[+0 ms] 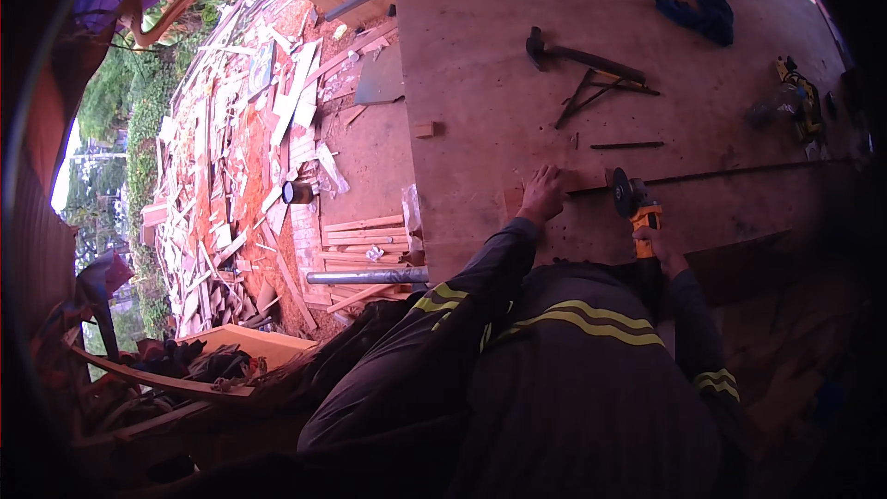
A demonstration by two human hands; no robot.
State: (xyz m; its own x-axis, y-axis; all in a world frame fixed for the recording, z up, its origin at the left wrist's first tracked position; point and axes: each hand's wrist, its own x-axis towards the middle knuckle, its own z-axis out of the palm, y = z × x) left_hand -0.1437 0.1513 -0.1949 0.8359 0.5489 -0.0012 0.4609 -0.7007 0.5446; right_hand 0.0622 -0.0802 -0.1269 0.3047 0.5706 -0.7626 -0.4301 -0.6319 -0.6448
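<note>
Angle grinder in right hand at a thin metal rod on a plywood sheet, centre of frame

Left hand lies flat on the plywood sheet, fingers spread, grasping nothing, pressed down at the left end of the thin metal rod. Right hand is clenched around the yellow body of the angle grinder, whose dark disc sits at the rod just right of the left hand. Further up the sheet: a hammer, a folding metal square, a dark blue cloth. A yellow power drill lies at right. Scrap timber litters the ground at left
</note>
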